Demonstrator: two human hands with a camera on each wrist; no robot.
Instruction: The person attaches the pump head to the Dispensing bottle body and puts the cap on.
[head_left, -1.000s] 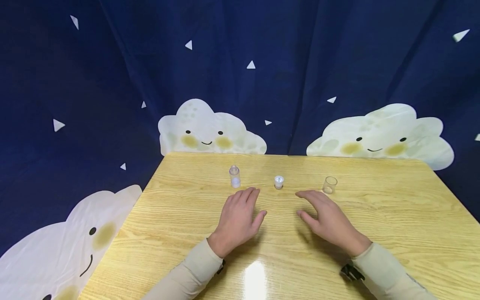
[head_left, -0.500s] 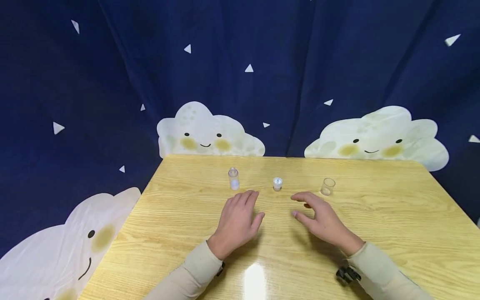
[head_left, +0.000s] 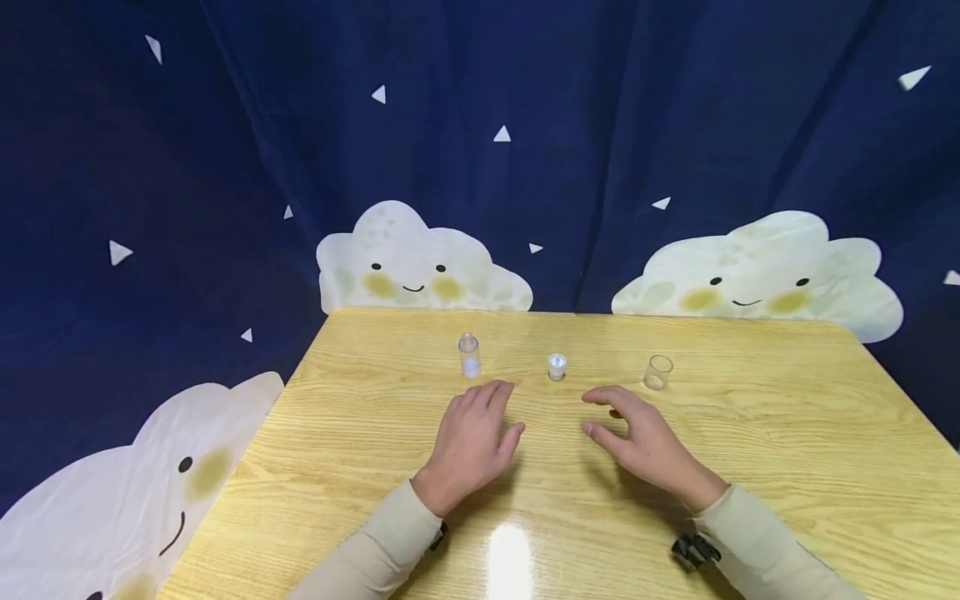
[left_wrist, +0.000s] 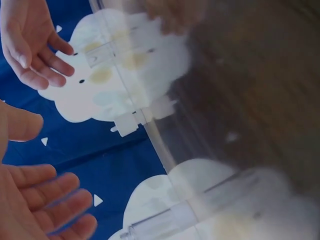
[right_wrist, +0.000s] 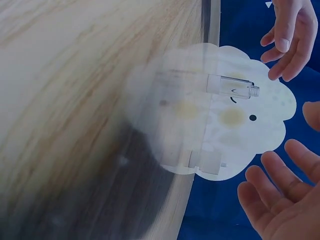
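My left hand (head_left: 468,442) is held low over the near side of the table, fingers extended and thumb apart, holding nothing. Beyond its fingertips stands a small clear bottle (head_left: 469,357) with a narrow neck and whitish lower part. Facing it, my right hand (head_left: 648,437) has loosely bent fingers and an empty gap before the thumb. A small white flared piece (head_left: 557,367) stands between the bottle and a clear, open-topped cylindrical cup (head_left: 657,373). In the left wrist view the white piece (left_wrist: 127,124) shows a short nub; the right wrist view also shows the bottle (right_wrist: 232,86).
The light wood table (head_left: 345,400) reaches back to a dark blue curtain (head_left: 465,83) printed with smiling clouds and white triangles. A bright reflection lies on the table's near part. A black strap piece (head_left: 696,550) hangs under the right sleeve.
My right hand has shifted slightly left and its fingers have bent a little more. The left hand has moved very slightly left. Bottle, white piece and cup stay in place.
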